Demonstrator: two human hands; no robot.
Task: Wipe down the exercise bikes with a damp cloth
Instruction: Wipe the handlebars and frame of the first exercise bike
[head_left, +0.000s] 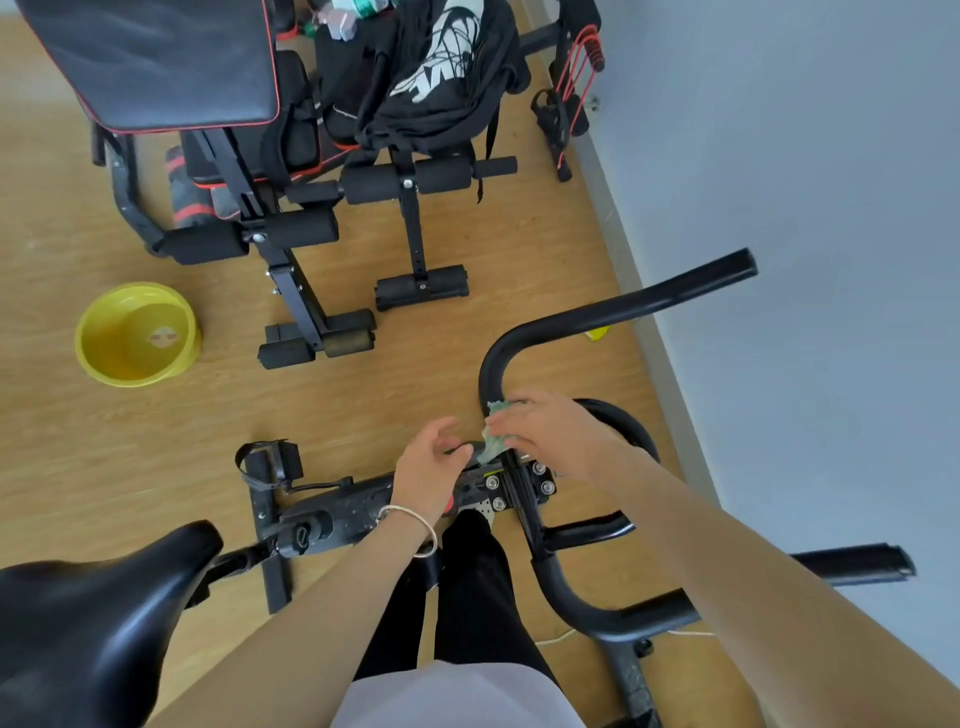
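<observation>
A black exercise bike (353, 506) stands below me, its saddle (98, 618) at the lower left and its curved handlebar (613, 306) reaching up to the right. My right hand (550, 431) presses a pale green cloth (493, 431) against the handlebar stem, just above the bolted clamp (519, 486). My left hand (431, 467) hovers beside the cloth over the bike's console area, fingers loosely bent, holding nothing that I can see. A thin bracelet circles my left wrist.
A yellow basin (137, 335) sits on the wooden floor at the left. Black weight benches (291, 218) with foam rollers and a draped black bag (441, 73) fill the upper middle. A grey wall (805, 208) runs along the right.
</observation>
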